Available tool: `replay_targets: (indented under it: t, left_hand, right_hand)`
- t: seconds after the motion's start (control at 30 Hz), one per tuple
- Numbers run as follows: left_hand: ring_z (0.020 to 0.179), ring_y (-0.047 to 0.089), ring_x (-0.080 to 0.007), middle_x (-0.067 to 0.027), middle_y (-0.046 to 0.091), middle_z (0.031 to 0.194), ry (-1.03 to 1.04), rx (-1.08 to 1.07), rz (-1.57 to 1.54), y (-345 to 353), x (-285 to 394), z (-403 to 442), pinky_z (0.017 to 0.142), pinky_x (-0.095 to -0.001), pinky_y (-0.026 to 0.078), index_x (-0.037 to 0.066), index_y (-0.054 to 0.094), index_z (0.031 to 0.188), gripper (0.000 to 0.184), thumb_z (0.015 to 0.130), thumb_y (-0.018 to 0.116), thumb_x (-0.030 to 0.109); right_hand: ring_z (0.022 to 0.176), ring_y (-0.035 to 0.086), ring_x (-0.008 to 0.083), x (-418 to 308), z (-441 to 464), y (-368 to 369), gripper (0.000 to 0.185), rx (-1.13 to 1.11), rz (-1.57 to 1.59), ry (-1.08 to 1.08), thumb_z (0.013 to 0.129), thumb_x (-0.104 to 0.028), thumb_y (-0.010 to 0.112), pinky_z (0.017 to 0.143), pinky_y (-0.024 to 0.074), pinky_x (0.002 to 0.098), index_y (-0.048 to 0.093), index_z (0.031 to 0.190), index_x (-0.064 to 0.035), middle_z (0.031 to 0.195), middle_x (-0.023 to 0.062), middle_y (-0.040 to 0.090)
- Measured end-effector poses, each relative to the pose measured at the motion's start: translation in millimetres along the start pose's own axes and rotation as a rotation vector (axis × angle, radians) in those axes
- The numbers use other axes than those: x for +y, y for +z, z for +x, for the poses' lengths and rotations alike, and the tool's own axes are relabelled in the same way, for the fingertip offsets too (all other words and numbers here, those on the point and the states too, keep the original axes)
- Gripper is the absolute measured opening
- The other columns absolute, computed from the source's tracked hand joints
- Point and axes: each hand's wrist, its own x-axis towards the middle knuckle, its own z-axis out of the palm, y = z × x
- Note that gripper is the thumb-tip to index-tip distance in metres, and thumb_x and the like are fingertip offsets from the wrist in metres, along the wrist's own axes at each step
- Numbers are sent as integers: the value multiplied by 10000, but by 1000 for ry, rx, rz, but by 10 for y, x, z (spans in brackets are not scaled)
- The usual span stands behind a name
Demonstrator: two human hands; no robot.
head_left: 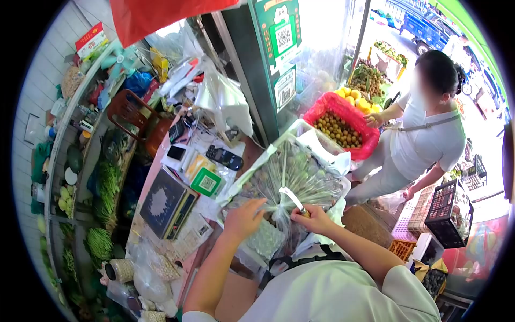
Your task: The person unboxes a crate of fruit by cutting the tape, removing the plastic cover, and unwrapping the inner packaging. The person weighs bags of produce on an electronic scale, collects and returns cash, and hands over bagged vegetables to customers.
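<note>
In the middle of the head view a clear plastic bag (292,169) of dark and greenish round produce sits in a white foam box (230,189). Its neck is gathered into a bunch that points toward me. My right hand (315,220) is closed around the handle of a small knife (291,197), whose pale curved blade lies across the gathered plastic. My left hand (244,219) is over the box's left side, fingers stretched toward the bag's neck; I cannot tell if they touch it. Bubbly clear wrap (265,240) lies just below the neck.
To the left, a counter carries a scale (167,201), a cordless phone (225,158) and a green QR card (206,182). A red-lined crate of round brown fruit (338,129) stands beyond the box. A person in white (429,129) is at right, near black crates (449,212).
</note>
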Motion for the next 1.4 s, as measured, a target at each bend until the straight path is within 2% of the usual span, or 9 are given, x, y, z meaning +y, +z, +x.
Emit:
replay_targets:
  t: [0.13,0.37,0.67,0.97,1.07,1.13,1.23,1.27,1.4]
  left_hand:
    - [874,690,-407,-181,727,904,-274,-44,37,-311,-58,662,753,-513,527,167,645,1284,370,972,620,363]
    - [1102,651,-456,-314,668,1177,-538,150,327,-521,109,2166,953,-499,507,-79,506,1369,860,903,599,637]
    - [894,673,-490,-343,683,891,-588,568,80,-148,-754,2583,767,-543,502,-134,675,823,490,924,687,345]
    - [682,656,-344,-209,723,809,-215,830,-142,-107,-158,2218,674,-465,488,-84,736,886,586,789,839,485]
    - [512,503,-293,-155,629,615,-426,535,-84,-112,374,2121,554,-472,405,-57,707,726,568,774,857,489]
    - [537,601,-316,-173,668,633,-362,437,-144,254,473,2075,601,-457,480,-40,694,694,549,784,850,479]
    - [837,686,-429,-251,697,878,-191,-110,-25,688,753,2070,734,-497,523,66,765,947,463,961,613,504]
    - [799,687,-434,-234,700,858,54,-180,-20,878,797,2080,748,-525,529,166,702,1208,351,985,566,402]
    - [785,705,-409,-212,711,860,146,-393,185,1440,1104,2624,724,-526,551,247,537,1421,450,972,537,254]
  right_hand:
    - [681,516,26,147,154,68,203,121,232,-47,963,-230,712,607,412,219,703,1033,-40,780,-52,614]
    - [671,516,21,300,65,105,209,221,125,-91,971,-229,708,588,408,210,722,1075,-49,784,-59,628]
    - [631,508,23,306,-201,-253,210,185,208,-101,990,-248,675,569,406,214,710,1085,-64,803,-49,675]
    - [682,564,39,91,-360,-592,235,104,143,-84,978,-238,693,620,451,224,710,1142,-70,902,-8,733]
    - [703,583,26,81,-451,-636,223,112,378,-90,987,-193,677,592,430,193,696,1147,-38,892,10,731]
    - [777,616,59,1,-576,-731,225,103,325,-44,984,-170,677,697,472,225,692,1153,-22,903,28,721]
    - [861,654,95,124,-724,-867,236,100,282,25,977,-147,680,815,512,258,686,1163,-1,907,45,710]
    - [863,656,97,203,-779,-895,238,118,266,-1,977,-149,680,814,510,259,685,1162,1,906,47,711]
    - [866,662,99,166,-1015,-1037,236,171,238,69,981,-165,676,802,511,267,688,1150,-2,903,48,716]
